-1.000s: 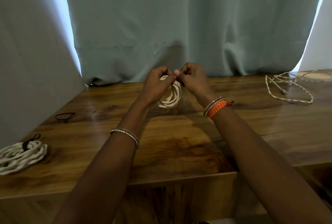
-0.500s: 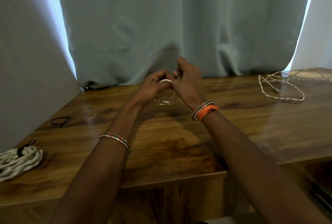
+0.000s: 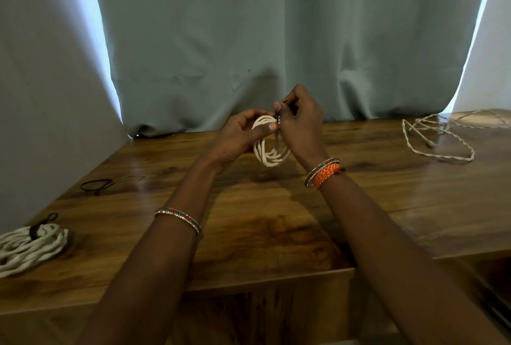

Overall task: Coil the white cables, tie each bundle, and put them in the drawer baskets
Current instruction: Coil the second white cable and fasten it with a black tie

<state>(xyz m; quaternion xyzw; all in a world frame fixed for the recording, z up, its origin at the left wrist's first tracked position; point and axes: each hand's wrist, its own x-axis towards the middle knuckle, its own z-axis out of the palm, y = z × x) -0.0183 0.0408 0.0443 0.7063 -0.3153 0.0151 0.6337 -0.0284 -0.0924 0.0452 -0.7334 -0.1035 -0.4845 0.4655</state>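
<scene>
Both hands are raised a little above the wooden surface (image 3: 276, 220), near its far edge in front of the curtain (image 3: 249, 40). The left hand (image 3: 237, 134) grips the top of a small white coil (image 3: 269, 151); its fingers are curled round the gathered loops and the thumb presses on them from the near side. The lower part of the coil hangs free between the two wrists. The right hand (image 3: 300, 120) pinches a thin dark tie (image 3: 277, 119) at the top of the coil, with the fingers pressed together on it (the tie itself is very small, so I cannot tell if the knot is already closed).

To my judgement the task is somewhere in the middle. One tied bundle (image 3: 30, 245) already lies at the near left edge of the surface, with a dark tie round it, but it is not yet in any basket. The coil in the hands is wound and is now in the tying step. A loose cable (image 3: 437, 137) is spread in wide loops at the far right, well apart from the hands, and it is not coiled yet. A spare dark tie (image 3: 96, 184) lies on the left of the surface, probably for that cable. The drawer baskets are not visible in this view, so all the putting away seems left to do.
</scene>
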